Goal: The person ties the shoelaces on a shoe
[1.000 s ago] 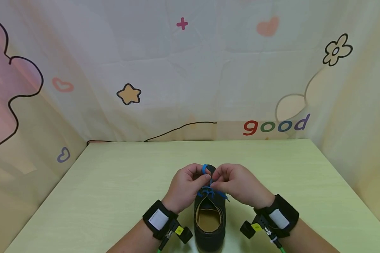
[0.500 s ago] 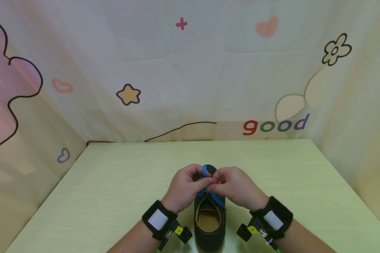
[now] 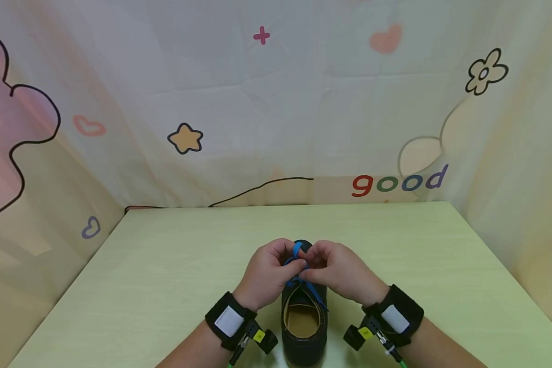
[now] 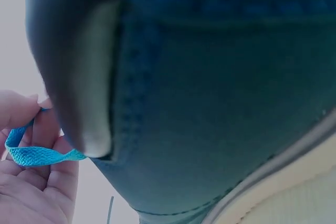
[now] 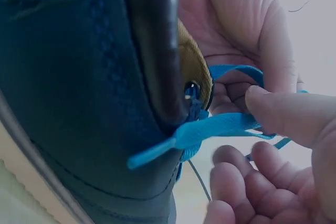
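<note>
A dark shoe (image 3: 305, 352) with a tan lining stands on the table, toe pointing away. Its blue shoelace (image 3: 314, 294) runs across the front of the opening, partly hidden by the fingers. My left hand (image 3: 271, 271), on the shoe's left, pinches a loop of the lace; in the left wrist view that loop (image 4: 37, 156) bends round between the fingers. From the right, my right hand (image 3: 347, 271) holds the lace between thumb and fingers. One lace end (image 5: 152, 153) with its blue tip hangs beside the shoe in the right wrist view. The fingertips of both hands nearly meet.
The pale wooden table (image 3: 188, 255) extends around the shoe. A printed curtain (image 3: 239, 102) hangs behind and at the sides. Each forearm wears a black wrist strap with a camera (image 3: 265, 341) and a green cable, close to the shoe's sides.
My right hand has shifted slightly left and closer to my left hand. The lace end beside the shoe opening now lies lower and further in. My left hand has hardly moved.
</note>
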The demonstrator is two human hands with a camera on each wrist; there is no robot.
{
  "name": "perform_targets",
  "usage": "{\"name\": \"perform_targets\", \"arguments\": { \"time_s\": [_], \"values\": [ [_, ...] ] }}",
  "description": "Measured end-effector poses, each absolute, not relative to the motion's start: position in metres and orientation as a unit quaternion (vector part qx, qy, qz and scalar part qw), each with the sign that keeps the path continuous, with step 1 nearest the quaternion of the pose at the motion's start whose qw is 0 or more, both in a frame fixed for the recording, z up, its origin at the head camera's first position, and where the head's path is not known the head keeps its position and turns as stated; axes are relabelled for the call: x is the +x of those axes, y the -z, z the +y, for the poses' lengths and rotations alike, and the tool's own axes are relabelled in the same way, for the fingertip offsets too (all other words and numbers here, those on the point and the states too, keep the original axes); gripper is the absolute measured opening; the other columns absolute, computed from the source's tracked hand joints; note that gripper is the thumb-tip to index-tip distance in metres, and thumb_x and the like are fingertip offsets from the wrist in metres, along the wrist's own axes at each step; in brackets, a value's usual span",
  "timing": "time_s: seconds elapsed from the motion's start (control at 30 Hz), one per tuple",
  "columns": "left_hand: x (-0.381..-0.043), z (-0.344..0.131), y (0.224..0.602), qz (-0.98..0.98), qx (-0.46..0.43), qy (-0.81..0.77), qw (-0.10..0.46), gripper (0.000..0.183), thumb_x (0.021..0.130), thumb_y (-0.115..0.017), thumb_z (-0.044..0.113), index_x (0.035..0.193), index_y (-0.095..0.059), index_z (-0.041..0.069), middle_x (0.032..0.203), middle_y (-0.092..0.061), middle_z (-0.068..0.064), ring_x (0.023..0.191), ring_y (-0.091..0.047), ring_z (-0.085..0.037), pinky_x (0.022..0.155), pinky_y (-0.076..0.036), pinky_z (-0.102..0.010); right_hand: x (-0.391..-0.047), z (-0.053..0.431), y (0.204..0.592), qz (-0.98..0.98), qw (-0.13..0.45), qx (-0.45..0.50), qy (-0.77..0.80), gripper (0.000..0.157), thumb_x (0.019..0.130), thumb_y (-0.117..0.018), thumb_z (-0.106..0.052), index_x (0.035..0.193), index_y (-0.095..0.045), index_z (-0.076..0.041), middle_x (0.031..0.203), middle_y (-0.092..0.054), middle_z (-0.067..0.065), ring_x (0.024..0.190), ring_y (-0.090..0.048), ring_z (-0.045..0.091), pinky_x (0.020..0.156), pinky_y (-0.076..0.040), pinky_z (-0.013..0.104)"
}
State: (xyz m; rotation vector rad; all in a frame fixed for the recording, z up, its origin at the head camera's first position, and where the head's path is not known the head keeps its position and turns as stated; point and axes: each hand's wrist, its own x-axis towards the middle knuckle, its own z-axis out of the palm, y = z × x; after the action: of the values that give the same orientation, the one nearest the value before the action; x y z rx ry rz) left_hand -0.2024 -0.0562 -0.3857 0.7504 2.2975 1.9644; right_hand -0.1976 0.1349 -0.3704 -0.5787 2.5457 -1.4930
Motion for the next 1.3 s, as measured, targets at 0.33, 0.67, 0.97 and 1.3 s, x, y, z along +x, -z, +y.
{"name": "perform_targets", "arguments": {
  "time_s": [0.33,0.67,0.97,1.3],
  "values": [
    [-0.202,-0.057,0.385,0.753,0.244,-0.611,-0.003,0.009,0.092,-0.07,0.009,0.098,-0.065,0.013,0.088,-0.065,-0.003,0.079,-0.06,-0.017,0.07,-0.053,-0.029,-0.199,0.133,0.375,0.84,0.071,-0.2,0.499,0.013,0.089,-0.074,-0.022,0.088,-0.068,-0.01,0.074,-0.064,0.001,0.068,-0.054,0.016,0.058,-0.042,0.028],
    [-0.201,-0.056,0.385,0.755,0.256,-0.603,-0.017,0.007,0.091,-0.071,0.009,0.097,-0.067,0.01,0.086,-0.066,-0.005,0.079,-0.06,-0.016,0.067,-0.051,-0.026,-0.2,0.131,0.381,0.83,0.07,-0.202,0.516,0.009,0.097,-0.064,-0.015,0.094,-0.065,-0.006,0.072,-0.063,0.003,0.053,-0.044,0.014,0.046,-0.031,0.022],
    [-0.203,-0.056,0.386,0.76,0.264,-0.593,-0.021,0.007,0.092,-0.069,0.007,0.096,-0.069,0.013,0.087,-0.067,-0.001,0.087,-0.062,-0.015,0.073,-0.055,-0.031,-0.2,0.129,0.383,0.81,0.082,-0.19,0.548,0.01,0.1,-0.057,-0.011,0.095,-0.066,-0.008,0.073,-0.059,0.004,0.054,-0.047,0.015,0.046,-0.034,0.021],
    [-0.204,-0.057,0.387,0.763,0.266,-0.588,-0.028,0.006,0.093,-0.069,0.008,0.096,-0.069,0.013,0.085,-0.067,0.0,0.089,-0.06,-0.015,0.074,-0.053,-0.033,-0.202,0.132,0.385,0.723,0.142,-0.181,0.651,0.019,0.095,-0.065,-0.008,0.107,-0.057,0.005,0.082,-0.055,0.006,0.066,-0.048,0.015,0.06,-0.042,0.024]
  ]
}}
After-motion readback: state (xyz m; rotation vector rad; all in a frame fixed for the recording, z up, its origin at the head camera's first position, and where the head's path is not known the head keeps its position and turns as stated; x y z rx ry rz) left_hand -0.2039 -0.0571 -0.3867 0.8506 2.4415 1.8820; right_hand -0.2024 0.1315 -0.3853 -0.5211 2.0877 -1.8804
